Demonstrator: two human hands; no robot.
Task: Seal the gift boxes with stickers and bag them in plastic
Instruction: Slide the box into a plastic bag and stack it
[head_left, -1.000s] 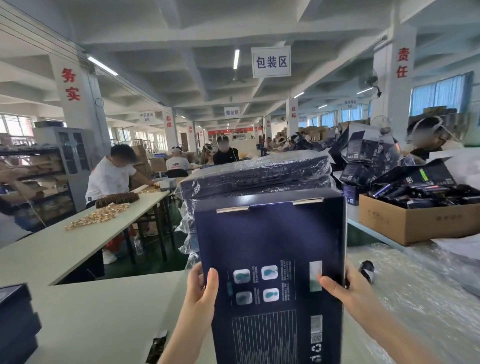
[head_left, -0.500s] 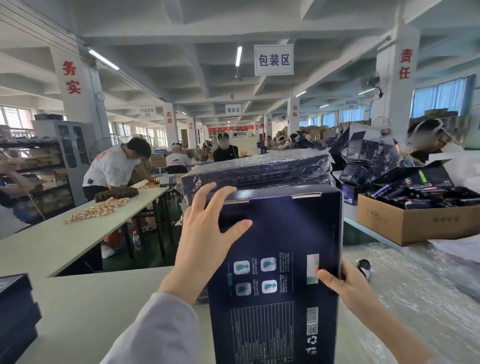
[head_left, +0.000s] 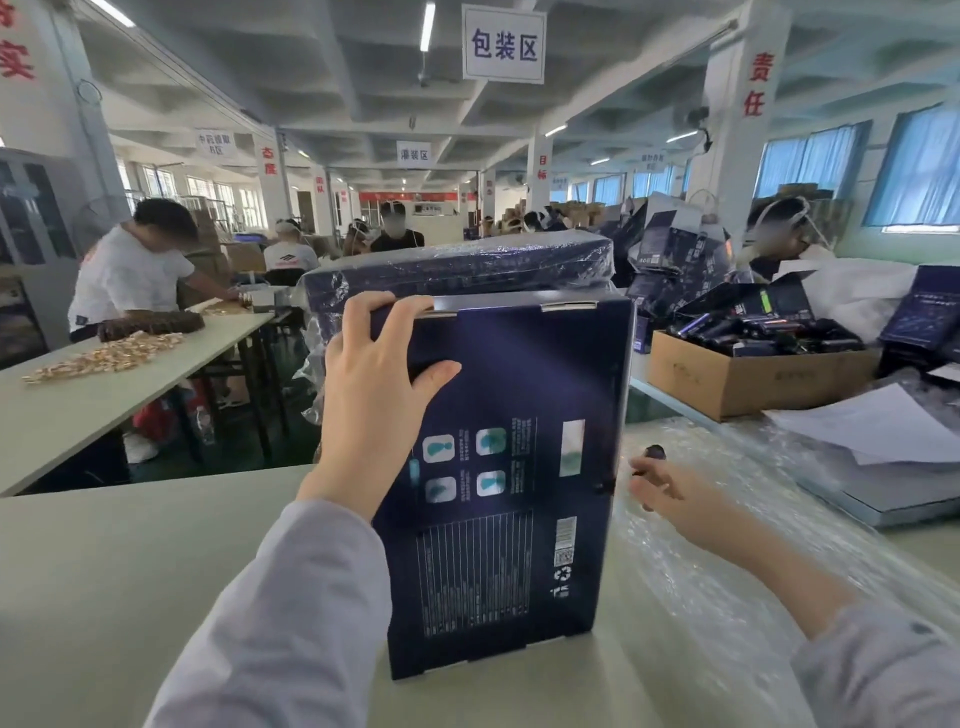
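We steady the gift box (head_left: 519, 395) upright on the tabletop (head_left: 130, 561).
Left hand (head_left: 374, 384) curls over its top edge; right hand (head_left: 675, 493) beside it, grasp too blurred to tell. We should press that edge flush before stickering.

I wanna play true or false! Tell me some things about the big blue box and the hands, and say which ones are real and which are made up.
1. The blue box stands upright on the table. True.
2. Both hands hold the box. False: only the left hand grips its top edge. The right hand is off to the side.
3. The standing box is inside a plastic bag. False: it is bare. The plastic-wrapped boxes are behind it.
4. A cardboard carton with dark things in it sits to the right. True.
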